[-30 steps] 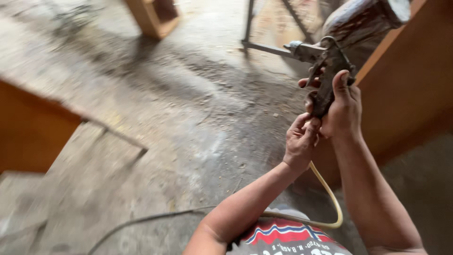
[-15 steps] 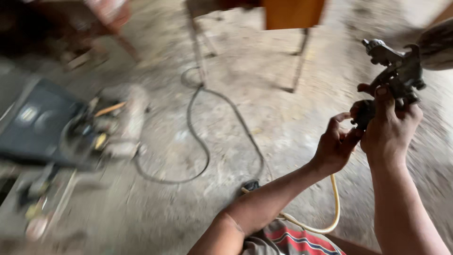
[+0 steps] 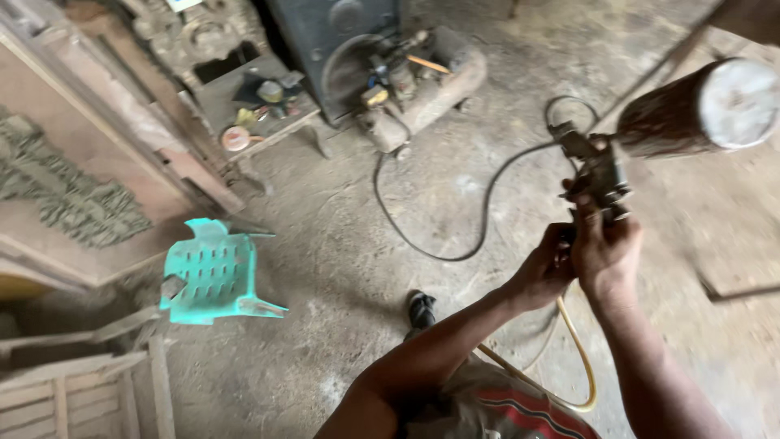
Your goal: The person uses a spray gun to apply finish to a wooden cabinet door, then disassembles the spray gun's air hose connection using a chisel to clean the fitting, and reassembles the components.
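Dusty concrete floor (image 3: 341, 244), both hands gripping metal spray gun (image 3: 600, 175), rusty cup (image 3: 691, 110)

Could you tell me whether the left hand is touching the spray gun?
Touching. The head view shows the left hand with its fingers against the base of the spray gun, just beside the right hand gripping the handle.

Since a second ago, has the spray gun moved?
Cannot tell. The camera swung; the spray gun, in the left hand and right hand, lies right of the compressor and black hose as before.
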